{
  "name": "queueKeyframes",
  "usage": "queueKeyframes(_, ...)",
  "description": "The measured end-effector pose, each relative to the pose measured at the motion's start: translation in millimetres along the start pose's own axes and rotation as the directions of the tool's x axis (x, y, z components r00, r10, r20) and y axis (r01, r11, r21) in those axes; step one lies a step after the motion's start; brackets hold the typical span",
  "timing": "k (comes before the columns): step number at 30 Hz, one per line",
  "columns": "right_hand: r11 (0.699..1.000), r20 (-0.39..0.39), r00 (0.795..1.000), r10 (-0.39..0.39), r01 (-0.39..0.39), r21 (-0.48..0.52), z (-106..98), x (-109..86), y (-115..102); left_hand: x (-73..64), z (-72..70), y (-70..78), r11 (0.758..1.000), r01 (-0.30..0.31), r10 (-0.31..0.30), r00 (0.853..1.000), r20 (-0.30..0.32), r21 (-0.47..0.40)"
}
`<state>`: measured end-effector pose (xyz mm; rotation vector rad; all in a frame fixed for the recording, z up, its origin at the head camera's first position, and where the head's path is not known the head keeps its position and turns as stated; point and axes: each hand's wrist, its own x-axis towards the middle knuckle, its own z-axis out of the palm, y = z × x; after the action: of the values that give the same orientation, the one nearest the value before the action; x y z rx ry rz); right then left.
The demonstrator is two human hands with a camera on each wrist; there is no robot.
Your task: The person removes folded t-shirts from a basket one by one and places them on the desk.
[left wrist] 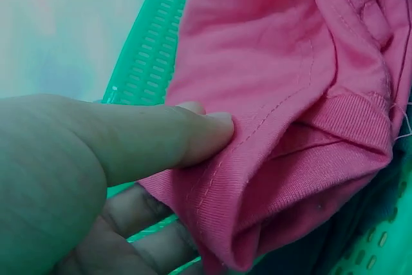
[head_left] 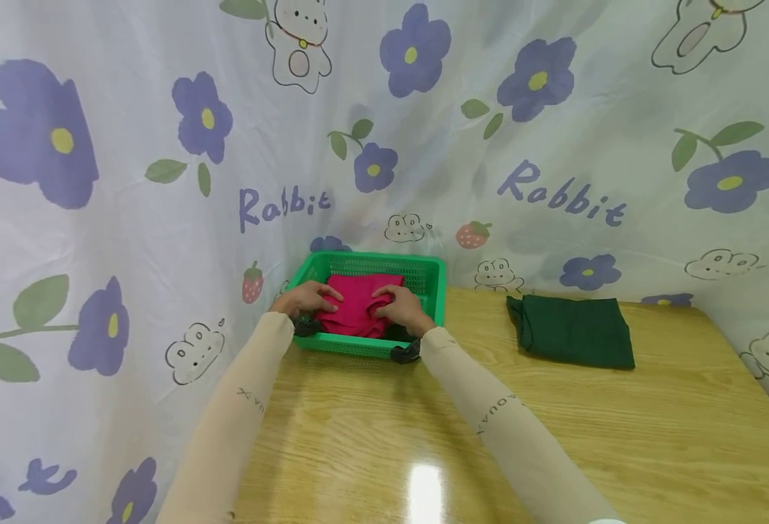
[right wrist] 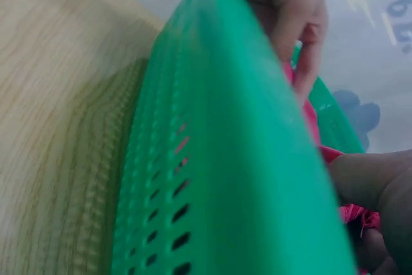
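A folded pink garment (head_left: 358, 300) lies inside a green plastic basket (head_left: 442, 291) with perforated walls. My left hand (head_left: 312, 297) grips its left edge; in the left wrist view the thumb (left wrist: 193, 136) lies on top of the cloth and the other fingers go beneath it. On the other side my right hand (head_left: 403, 308) holds the garment's right edge between thumb and fingers. Stitched seams and ribbed folds of the pink garment (left wrist: 257, 69) show close up. Dark cloth (left wrist: 309, 243) is partly visible under it. The basket wall (right wrist: 225, 127) fills much of the right wrist view.
A folded dark green garment (head_left: 574, 331) lies on the wooden table (head_left: 489, 407) to the right of the basket. A white curtain (head_left: 437, 160) printed with flowers and rabbits hangs behind and to the left. Black wrist straps (head_left: 405, 353) sit close to the basket's front rim.
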<state>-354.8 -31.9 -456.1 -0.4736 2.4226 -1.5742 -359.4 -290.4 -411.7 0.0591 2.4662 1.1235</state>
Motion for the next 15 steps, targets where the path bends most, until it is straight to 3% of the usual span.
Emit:
queueKeyframes(6,0.997,-0.032,0.999,-0.035,0.037,0.064,-4.7,-1.9,0.1,-3.0,-2.9,-2.7,0.999,-0.04,0.039,0.999,-0.035,-0.005)
queueKeyframes(15,0.998,-0.12,0.991,-0.061,0.064,0.023,-18.7,-7.6,-9.7,-15.3,-10.7,3.7,0.981,-0.077,0.073,0.997,-0.028,-0.18)
